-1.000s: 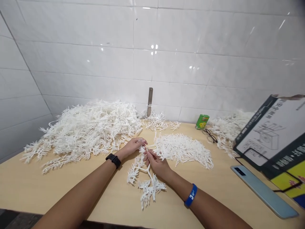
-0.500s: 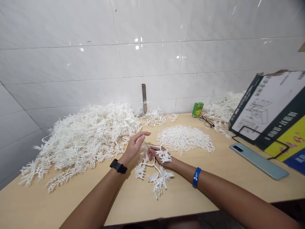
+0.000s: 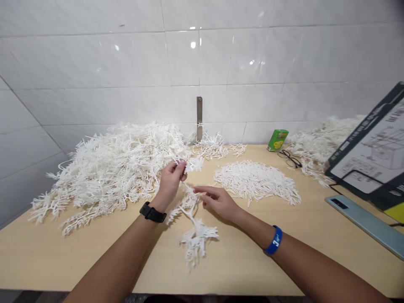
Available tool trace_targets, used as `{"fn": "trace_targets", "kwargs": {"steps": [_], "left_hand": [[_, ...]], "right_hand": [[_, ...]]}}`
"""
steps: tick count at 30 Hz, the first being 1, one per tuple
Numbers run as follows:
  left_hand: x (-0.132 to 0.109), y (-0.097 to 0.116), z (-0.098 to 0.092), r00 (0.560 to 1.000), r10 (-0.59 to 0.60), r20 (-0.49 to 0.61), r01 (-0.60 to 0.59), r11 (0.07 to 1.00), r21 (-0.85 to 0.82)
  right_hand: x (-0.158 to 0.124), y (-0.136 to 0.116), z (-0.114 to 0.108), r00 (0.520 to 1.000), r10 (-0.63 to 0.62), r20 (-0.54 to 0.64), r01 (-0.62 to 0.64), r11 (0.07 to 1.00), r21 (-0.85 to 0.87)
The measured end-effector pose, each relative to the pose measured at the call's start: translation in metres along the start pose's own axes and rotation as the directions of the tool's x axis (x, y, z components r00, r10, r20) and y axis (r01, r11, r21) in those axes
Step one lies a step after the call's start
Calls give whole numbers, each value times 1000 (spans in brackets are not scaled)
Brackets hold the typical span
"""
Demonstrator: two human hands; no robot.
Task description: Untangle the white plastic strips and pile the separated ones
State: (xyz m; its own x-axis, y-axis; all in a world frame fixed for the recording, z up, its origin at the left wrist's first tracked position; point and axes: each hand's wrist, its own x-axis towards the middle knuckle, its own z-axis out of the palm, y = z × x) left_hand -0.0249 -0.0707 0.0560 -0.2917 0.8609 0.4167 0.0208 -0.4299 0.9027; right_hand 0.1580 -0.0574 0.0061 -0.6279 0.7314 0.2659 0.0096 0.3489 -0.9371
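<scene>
A: You are watching from far; how does each grip stand now?

B: Through my head view, the left grip (image 3: 168,185) is pinched, thumb against fingers, on the white branched piece (image 3: 198,236). From the centre of my view, it is between 7 and 8 o'clock. The right grip (image 3: 221,202), at 5 o'clock, has its index finger stretched out toward the stem. I cannot tell if its thumb and finger are closed on a twig.

A: And the piece itself?

B: It is at 6 o'clock, above the bare desk (image 3: 252,269). It is thin and forked, with feathery ends. One tuft (image 3: 195,164) comes out of the left grip toward 2 o'clock; the rest goes down to its 5 o'clock. At 9 o'clock is a big tangled heap (image 3: 126,164), at 4 o'clock a flat pile (image 3: 257,181) of short white bits.

A: What is different from half a second ago?

B: Then the left grip was spread, and a tuft lay across the right one, which was curled around the stems. Now the left grip is clenched and the right fingers are straighter.
</scene>
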Motion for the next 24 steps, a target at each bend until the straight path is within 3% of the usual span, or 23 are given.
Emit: {"fn": "trace_targets", "kwargs": {"steps": [2, 4, 7, 10, 13, 17, 21, 24], "left_hand": [[8, 3, -9, 997, -21, -78, 9, 989, -151], [13, 8, -16, 987, 32, -156, -55, 988, -147], [14, 13, -21, 930, 250, -271, -230, 968, 104], [8, 8, -15, 922, 339, -185, -263, 902, 343], [-2, -6, -5, 966, 246, -78, -187, 875, 447], [-9, -34, 5, 997, 72, 18, -72, 881, 467], [-1, -56, 6, 989, -135, -60, 148, 898, 415], [6, -61, 4, 967, -233, -100, 253, 919, 302]], "right_hand": [[-1, -1, -1, 1000, -16, 16, 15, 998, 55], [-3, 0, -1, 999, -38, 36, 35, 995, 96], [-4, 1, 0, 998, -66, 18, 64, 991, 118], [-3, -1, 1, 994, -109, 1, 108, 990, 90], [-2, -5, 2, 988, -153, -20, 153, 988, 11], [0, -5, 1, 986, -167, -5, 166, 980, -114], [3, 4, -2, 992, -123, 23, 126, 979, -163], [5, 10, -2, 998, -61, 16, 63, 987, -146]]}}
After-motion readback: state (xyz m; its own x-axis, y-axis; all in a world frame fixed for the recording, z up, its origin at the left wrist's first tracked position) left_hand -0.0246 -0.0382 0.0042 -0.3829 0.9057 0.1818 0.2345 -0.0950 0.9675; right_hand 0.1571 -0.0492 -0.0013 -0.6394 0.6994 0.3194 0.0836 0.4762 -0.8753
